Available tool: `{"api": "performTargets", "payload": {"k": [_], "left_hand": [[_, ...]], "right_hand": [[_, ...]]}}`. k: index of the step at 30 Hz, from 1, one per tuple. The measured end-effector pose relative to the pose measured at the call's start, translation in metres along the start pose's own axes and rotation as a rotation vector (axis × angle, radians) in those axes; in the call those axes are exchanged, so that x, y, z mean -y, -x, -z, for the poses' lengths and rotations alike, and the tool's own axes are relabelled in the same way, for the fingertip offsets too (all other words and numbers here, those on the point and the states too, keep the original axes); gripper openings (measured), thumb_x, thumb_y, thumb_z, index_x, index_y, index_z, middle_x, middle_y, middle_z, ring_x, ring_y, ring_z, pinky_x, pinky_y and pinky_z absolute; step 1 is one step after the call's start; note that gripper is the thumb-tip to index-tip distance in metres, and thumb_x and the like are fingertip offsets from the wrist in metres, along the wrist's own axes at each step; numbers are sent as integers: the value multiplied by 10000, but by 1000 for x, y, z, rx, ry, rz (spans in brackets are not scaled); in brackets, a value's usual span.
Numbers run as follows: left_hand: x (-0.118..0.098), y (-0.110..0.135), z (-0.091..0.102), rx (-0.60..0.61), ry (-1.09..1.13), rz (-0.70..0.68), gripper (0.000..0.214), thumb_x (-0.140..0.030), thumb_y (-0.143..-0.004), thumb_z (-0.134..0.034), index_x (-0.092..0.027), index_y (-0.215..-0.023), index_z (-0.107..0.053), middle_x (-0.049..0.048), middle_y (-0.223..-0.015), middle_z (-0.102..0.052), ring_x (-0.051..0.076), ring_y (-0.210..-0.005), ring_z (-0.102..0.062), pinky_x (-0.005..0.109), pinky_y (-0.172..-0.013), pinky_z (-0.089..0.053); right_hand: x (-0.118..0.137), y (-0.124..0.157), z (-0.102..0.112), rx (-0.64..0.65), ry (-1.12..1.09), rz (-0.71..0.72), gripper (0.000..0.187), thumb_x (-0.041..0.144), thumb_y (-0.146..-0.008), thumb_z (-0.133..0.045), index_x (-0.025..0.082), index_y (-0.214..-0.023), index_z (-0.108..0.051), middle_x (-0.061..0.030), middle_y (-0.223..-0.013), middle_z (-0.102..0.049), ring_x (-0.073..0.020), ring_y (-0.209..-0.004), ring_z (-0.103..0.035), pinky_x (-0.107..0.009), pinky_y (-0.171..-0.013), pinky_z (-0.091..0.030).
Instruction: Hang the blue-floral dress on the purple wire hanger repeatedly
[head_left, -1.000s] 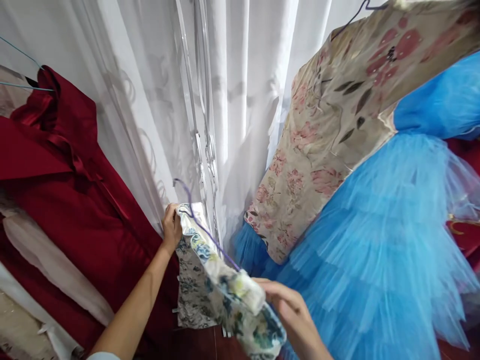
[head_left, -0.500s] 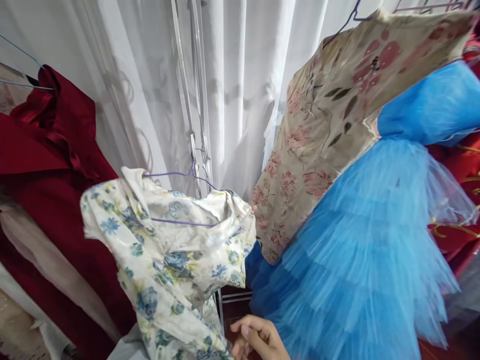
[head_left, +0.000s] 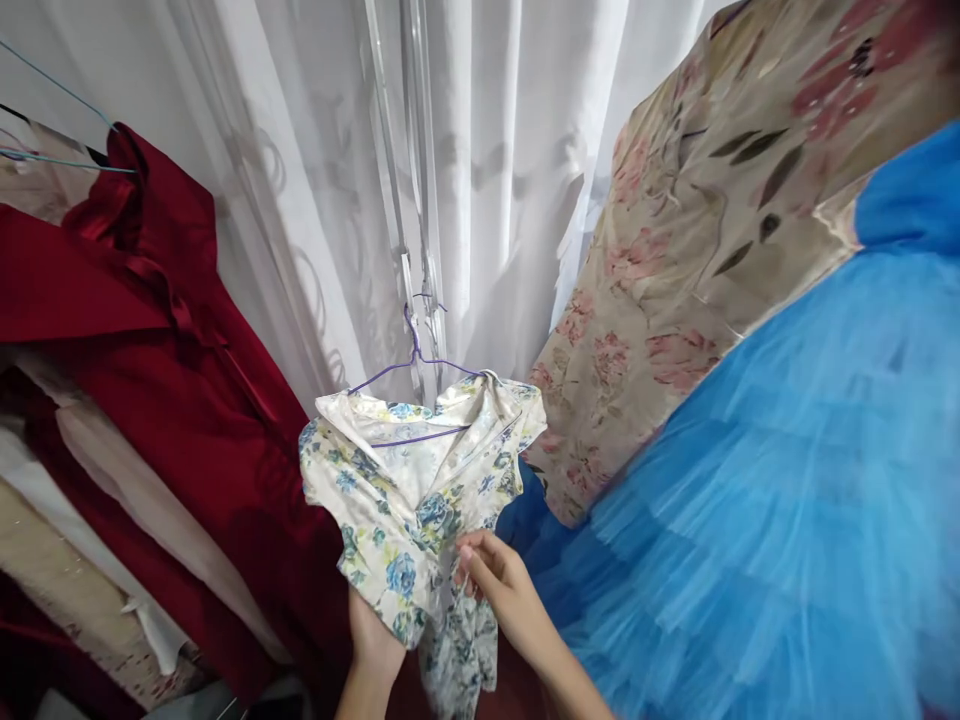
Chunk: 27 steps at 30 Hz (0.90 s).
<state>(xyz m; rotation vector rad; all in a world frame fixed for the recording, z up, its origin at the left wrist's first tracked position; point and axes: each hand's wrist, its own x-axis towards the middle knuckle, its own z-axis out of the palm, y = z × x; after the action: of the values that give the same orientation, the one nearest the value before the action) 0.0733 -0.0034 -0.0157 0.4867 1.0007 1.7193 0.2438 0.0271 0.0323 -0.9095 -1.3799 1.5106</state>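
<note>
A white collared garment with blue flowers and green leaves hangs on a thin purple wire hanger; whether it is a blouse or a dress I cannot make out. My right hand pinches its fabric at the lower right front, thumb against fingers. At the lower left, my left hand reaches up beneath the cloth, which covers its fingers. Below my hands the bunched lower part dangles. The hanger's hook is up by a metal stand.
A metal stand rises before white curtains. Dark red garments hang on the left. A beige floral garment and a tiered blue tulle dress crowd the right side.
My left hand has come into view under the floral cloth. My right hand has moved up and now pinches the fabric. The garment appears smaller, straighter and further right.
</note>
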Motion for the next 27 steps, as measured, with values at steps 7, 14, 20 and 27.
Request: {"api": "performTargets", "payload": {"k": [7,14,20,27], "left_hand": [[-7,12,15,-59,-380,-59,653,-488,-740,-777,-180,-1293,-614,130,-1374,-596,315,-1351,-483,424,-1151,-369],[-17,5,26,-110,-490,-101,608,-550,-847,-645,-169,-1317,-587,133,-1374,-592,301,-1389,-437,403,-1163,-357],[-28,-28,40,-313,-386,-139,500,-506,-856,-635,-172,-1228,-618,132,-1311,-627,316,-1308,-522,435,-1111,-410],[-39,-49,45,-469,-659,-684,345,-419,-845,-614,-285,-1148,-520,86,-1220,-579,297,-1171,-573,483,-1011,-468]], "right_hand": [[11,-50,-34,-28,511,123,280,446,-913,-563,199,-782,-558,10,-580,-587,-160,-549,-538,-251,-548,-370],[19,-49,-22,-81,689,135,316,384,-939,-492,207,-677,-506,-3,-553,-619,-166,-533,-567,-252,-566,-363],[23,-38,4,-103,666,64,331,395,-946,-488,216,-668,-505,-17,-542,-643,-179,-514,-570,-269,-558,-366],[18,-21,5,-50,393,-33,351,465,-952,-495,207,-716,-522,-5,-525,-606,-153,-476,-514,-262,-503,-349]]}}
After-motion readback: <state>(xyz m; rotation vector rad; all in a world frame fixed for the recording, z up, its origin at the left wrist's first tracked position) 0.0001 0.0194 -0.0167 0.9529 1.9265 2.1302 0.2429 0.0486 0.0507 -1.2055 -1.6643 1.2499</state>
